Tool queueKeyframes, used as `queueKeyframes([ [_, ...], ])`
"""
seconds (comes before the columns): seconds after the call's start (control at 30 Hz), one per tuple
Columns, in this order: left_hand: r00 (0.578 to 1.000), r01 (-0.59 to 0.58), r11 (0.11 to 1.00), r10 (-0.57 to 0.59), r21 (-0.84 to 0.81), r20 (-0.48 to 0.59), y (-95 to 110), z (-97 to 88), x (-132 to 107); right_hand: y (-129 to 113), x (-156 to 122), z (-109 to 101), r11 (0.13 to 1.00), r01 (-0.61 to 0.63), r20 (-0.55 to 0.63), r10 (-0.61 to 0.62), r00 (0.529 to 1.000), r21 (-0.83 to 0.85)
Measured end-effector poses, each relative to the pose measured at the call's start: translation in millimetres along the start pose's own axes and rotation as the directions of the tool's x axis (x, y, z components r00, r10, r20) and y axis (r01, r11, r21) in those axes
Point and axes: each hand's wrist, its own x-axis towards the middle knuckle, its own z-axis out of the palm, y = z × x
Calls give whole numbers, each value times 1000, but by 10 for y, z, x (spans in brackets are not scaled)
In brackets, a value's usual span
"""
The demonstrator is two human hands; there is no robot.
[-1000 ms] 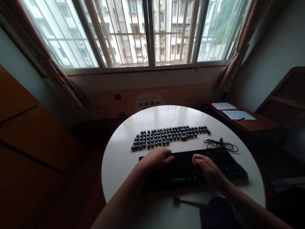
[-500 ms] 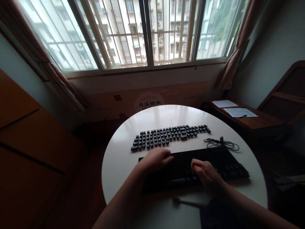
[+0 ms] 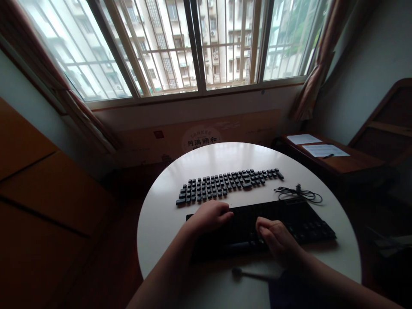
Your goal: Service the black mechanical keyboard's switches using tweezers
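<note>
A black keyboard lies on the round white table, with most of its keys taken off. My left hand rests on its left end, fingers curled over the top edge. Near the keyboard's middle, my right hand presses down with bent fingers gathered together; whether they pinch a keycap I cannot make out. Several loose black keycaps are laid out in rows on the table beyond the keyboard. The keyboard's coiled cable lies at the right.
A thin dark tool lies at the table's near edge. A low wooden side table with papers stands to the right. A window and curtains rise behind; wooden furniture stands on the left.
My right hand has slid slightly left and toward me along the keyboard. My left hand has stayed in place. The view has tilted a little.
</note>
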Motion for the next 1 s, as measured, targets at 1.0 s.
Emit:
queueKeyframes([
  [1.0,994,-86,980,97,-180,55,313,-117,-205,32,-54,8,939,245,-95,-228,969,240],
])
